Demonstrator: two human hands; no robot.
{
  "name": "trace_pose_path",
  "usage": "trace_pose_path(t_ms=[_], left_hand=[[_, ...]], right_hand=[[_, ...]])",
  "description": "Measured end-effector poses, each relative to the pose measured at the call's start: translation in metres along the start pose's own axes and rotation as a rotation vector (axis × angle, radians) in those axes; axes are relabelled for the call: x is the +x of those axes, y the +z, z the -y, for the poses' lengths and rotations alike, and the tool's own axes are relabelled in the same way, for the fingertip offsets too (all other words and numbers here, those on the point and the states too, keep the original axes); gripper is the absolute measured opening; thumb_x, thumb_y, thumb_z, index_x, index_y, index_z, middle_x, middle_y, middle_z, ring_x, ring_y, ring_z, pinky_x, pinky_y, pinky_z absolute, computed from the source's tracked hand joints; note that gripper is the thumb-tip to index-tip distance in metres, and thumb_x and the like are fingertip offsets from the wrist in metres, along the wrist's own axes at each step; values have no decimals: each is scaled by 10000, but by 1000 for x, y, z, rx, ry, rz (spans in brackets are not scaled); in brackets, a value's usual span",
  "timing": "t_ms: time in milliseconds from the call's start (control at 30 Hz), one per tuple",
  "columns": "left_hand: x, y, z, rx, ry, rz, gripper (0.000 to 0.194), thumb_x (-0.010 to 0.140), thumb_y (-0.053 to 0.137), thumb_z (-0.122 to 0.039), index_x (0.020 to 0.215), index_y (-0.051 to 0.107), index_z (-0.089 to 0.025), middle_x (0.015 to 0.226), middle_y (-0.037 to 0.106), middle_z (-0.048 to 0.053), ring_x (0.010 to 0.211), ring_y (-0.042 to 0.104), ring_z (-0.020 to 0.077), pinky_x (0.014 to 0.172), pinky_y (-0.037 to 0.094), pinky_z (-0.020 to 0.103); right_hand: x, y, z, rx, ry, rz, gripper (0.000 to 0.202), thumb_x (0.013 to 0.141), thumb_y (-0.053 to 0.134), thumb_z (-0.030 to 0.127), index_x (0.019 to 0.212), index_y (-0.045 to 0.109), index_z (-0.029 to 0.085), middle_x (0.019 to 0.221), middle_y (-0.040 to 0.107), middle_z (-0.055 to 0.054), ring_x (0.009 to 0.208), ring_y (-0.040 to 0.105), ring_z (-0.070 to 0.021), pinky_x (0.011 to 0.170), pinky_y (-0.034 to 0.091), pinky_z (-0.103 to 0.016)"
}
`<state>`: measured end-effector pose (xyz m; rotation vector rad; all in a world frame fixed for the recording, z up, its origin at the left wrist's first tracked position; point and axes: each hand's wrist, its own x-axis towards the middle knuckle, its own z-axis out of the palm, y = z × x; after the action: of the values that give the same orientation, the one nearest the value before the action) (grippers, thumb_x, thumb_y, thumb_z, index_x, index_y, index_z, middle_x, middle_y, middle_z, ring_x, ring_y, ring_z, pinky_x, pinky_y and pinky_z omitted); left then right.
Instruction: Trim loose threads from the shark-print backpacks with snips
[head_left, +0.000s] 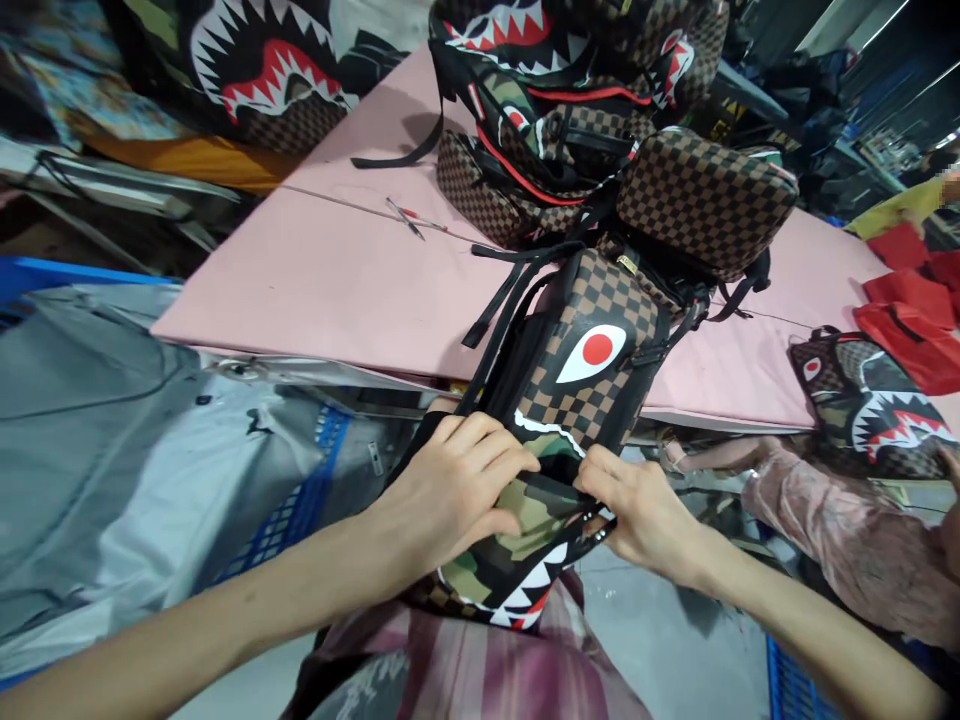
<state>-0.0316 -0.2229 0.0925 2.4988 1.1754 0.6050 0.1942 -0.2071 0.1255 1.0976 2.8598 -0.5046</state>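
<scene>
A backpack (589, 290) in brown-and-black check, with camouflage panels, a red-and-white eye and a toothed mouth print, leans from the table edge down onto my lap. My left hand (469, 475) is closed over its side, the fingers curled at the rim of the front pocket (525, 505). On the other side of that pocket, my right hand (634, 500) pinches the edge between thumb and fingers. A black looped piece with pale spots (598, 524) shows under the right fingers; I cannot tell what it is. The inside of the pocket is mostly hidden.
More checked backpacks (705, 195) are piled behind on the pink table (330, 280). A pen (405, 218) lies at left. Blue crates (300, 500) and grey sheeting (82, 450) stand below. At right, another person's sleeve (847, 540) is near a shark-print bag (874, 400).
</scene>
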Motion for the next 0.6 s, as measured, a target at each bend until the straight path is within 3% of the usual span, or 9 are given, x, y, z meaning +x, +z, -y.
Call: trace_pose_path(t_ms=[133,300,433,600], left_hand=[[-22,10,-3,143,-104,9,47,790,610,-197,833,592,-202,825,615,22,890,493,220,752,348,352],[-71,41,4,251,-145,-153,292,861,384,-71,776,612,-232,872,655,-8,996,489,223,789,345,352],[-87,52,12,242,-113,-225,296,882,394,-117,798,645,-250,827,667,-14,1008,497,212,808,364,332],[-83,49,11,221,-137,-272,297,873,397,-92,772,644,-222,840,670,-26,1008,494,218,834,376,345]], right_hand=[[-1,38,18,-202,-139,-186,182,848,412,113,715,511,189,709,523,-3,514,405,-107,476,225,-260],[5,83,33,-215,-282,-409,222,871,369,92,765,536,192,715,566,-9,549,437,-127,520,267,-275],[9,89,34,-196,-304,-417,214,872,388,91,772,549,189,754,598,-10,560,444,-124,523,272,-276],[10,87,32,-212,-304,-391,229,888,378,100,779,560,188,776,608,-19,570,454,-122,522,282,-275]])
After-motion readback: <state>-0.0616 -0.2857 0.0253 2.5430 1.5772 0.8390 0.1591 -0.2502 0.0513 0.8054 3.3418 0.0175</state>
